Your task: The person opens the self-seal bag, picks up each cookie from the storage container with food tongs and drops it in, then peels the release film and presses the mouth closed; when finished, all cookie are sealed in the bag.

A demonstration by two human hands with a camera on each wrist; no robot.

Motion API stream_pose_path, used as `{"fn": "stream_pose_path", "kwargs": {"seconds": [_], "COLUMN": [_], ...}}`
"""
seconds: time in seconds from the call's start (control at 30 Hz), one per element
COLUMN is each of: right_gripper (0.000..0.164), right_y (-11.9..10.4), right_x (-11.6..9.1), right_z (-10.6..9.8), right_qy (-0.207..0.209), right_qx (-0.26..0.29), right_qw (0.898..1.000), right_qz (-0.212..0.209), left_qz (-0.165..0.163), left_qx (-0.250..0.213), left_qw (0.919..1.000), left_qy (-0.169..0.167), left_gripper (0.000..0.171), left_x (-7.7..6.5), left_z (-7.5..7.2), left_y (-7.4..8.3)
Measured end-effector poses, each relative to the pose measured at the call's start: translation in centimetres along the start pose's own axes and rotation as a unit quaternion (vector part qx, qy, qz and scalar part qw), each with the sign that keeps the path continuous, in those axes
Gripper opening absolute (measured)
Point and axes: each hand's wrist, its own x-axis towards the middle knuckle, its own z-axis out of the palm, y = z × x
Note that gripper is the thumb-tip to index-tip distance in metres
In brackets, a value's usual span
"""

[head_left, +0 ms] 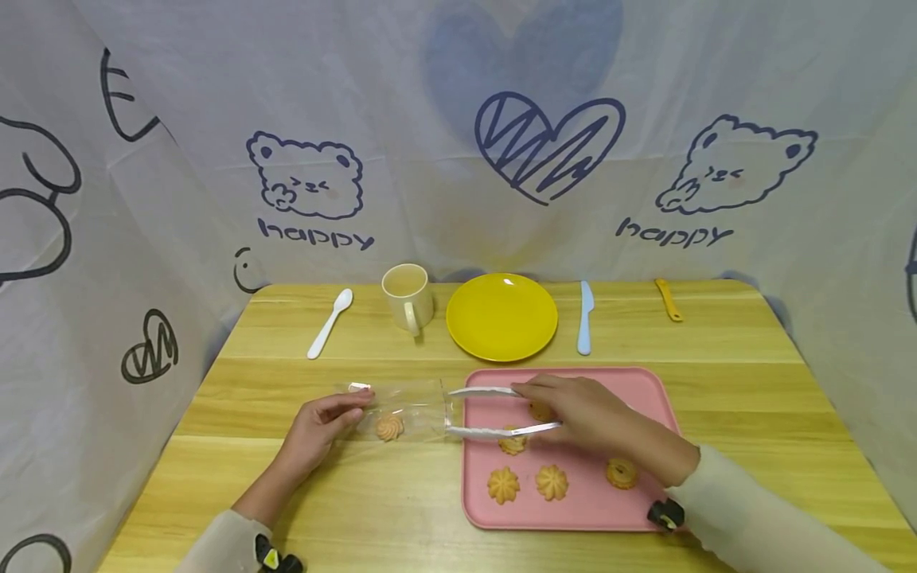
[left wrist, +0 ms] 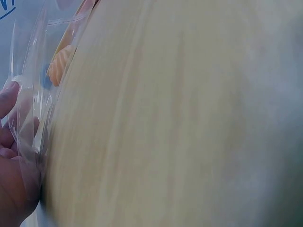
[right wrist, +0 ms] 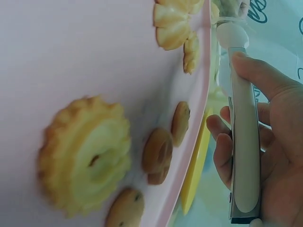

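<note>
My left hand [head_left: 322, 426] pinches the closed end of a clear plastic bag [head_left: 423, 398], which lies sideways over the table. Inside the bag is a swirled piped cookie [head_left: 390, 428], also visible through the plastic in the left wrist view. My right hand [head_left: 587, 410] grips a pair of tongs [head_left: 478, 434] with pale grips and metal arms. The tongs point left, their two arms spread apart and their tips right at the bag's mouth. Under the right hand is a pink tray [head_left: 587, 511] holding several cookies, among them a flower-shaped one [head_left: 552, 482] and a ring-like one [head_left: 622, 473].
Along the table's back edge stand a white spoon [head_left: 331, 322], a cream mug [head_left: 410, 298], a yellow plate [head_left: 501, 317], a pale blue knife [head_left: 585, 318] and a small yellow-orange utensil [head_left: 669, 301]. Behind them hangs a printed white cloth [head_left: 430, 183].
</note>
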Motion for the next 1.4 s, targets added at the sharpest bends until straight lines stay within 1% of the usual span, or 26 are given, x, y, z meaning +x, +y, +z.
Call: {"fn": "stream_pose_path", "kwargs": {"seconds": [0.17, 0.27, 0.57, 0.7, 0.87, 0.97, 1.2, 1.4], "right_gripper": [0.072, 0.072, 0.069, 0.068, 0.07, 0.072, 0.072, 0.071], "right_y": [0.5, 0.9, 2.7, 3.4, 4.0, 4.4, 5.1, 5.6], "right_x": [-1.3, -2.1, -4.5, -5.4, -6.5, -7.0, -7.7, -7.8], "right_z": [-0.2, -0.3, -0.6, -0.5, -0.7, -0.9, -1.3, -1.7], "right_qy": [-0.004, 0.0, 0.036, 0.044, 0.043, 0.045, 0.058, 0.05], "right_qx": [0.011, 0.014, -0.008, -0.011, -0.015, -0.017, -0.033, -0.029], "right_qw": [1.0, 1.0, 0.999, 0.999, 0.998, 0.997, 0.996, 0.997], "right_qz": [0.018, 0.019, 0.007, 0.018, 0.051, 0.061, 0.054, 0.053], "left_qz": [-0.002, -0.003, -0.007, -0.008, -0.008, -0.012, -0.017, -0.018], "left_qx": [0.004, 0.007, 0.009, 0.006, 0.004, 0.005, 0.007, 0.005], "left_qw": [1.0, 1.0, 0.9999, 1.0, 1.0, 0.9999, 0.9998, 0.9998], "left_qy": [0.0, 0.0, -0.001, 0.0, 0.0, 0.0, 0.003, 0.002], "left_gripper": [0.028, 0.028, 0.028, 0.028, 0.028, 0.028, 0.029, 0.029], "left_x": [0.0, 0.0, 0.0, 0.0, 0.0, 0.0, 0.0, 0.0], "left_z": [-0.1, -0.1, 0.0, 0.0, -0.1, -0.1, -0.1, -0.1], "left_y": [0.0, 0.0, 0.1, 0.2, 0.1, 0.1, 0.1, 0.1]}}
